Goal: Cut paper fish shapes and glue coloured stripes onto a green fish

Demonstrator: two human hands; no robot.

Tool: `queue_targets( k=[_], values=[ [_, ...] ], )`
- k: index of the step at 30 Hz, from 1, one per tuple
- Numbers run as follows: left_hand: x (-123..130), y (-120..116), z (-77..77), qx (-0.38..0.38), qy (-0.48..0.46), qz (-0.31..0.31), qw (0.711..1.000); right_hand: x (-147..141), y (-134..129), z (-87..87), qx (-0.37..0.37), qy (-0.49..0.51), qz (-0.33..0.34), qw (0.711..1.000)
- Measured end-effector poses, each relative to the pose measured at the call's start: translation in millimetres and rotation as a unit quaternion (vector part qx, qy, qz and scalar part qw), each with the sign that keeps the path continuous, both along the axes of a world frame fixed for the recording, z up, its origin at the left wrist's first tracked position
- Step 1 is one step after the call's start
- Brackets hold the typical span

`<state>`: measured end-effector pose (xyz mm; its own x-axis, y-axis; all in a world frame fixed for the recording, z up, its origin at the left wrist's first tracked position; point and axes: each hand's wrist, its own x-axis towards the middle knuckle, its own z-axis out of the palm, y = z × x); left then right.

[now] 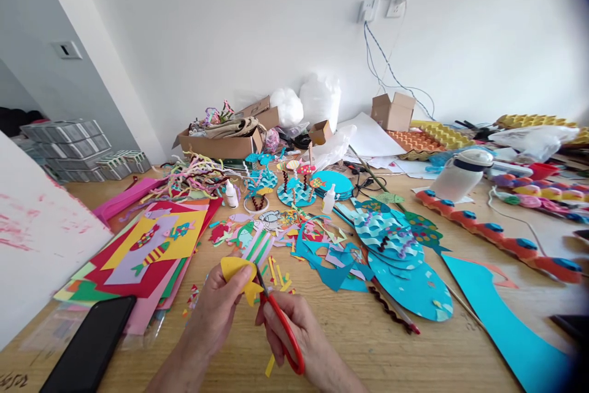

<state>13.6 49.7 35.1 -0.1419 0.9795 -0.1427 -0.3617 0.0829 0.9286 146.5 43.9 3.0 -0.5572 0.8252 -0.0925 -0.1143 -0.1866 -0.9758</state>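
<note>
Phone, wooden table — white wall

The scene is bright, with soft and even daylight; where it comes from I cannot tell. The plain white wall far in the scene looks a little overexposed. Shadows on the light wooden table are weak and short. The wide lens bends the edges strongly (the corners at the right go dark). The long turquoise paper strip at the near right is blurred, and also the flat black phone at the near left.
</note>
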Motion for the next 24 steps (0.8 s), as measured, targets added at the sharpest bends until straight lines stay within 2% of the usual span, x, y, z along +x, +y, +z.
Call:
queue_targets(
  k=[4,9,15,24],
  values=[
    [-6,-1,1.2,-0.001,0.015,-0.026,1.0,1,0,-0.6,0.006,0.0,0.009,1.0],
    [-9,-2,2.1,-0.029,0.019,-0.02,0.999,1,0,1.6,0.006,-0.004,0.017,1.0],
    [-10,-3,1.8,-0.022,0.012,-0.023,0.999,0,-1,3.3,0.0,-0.006,0.022,1.0],
    [-16,-1,3.7,-0.002,0.046,-0.076,0.996,1,-1,-1.1,0.005,-0.002,0.03,1.0]
  ],
)
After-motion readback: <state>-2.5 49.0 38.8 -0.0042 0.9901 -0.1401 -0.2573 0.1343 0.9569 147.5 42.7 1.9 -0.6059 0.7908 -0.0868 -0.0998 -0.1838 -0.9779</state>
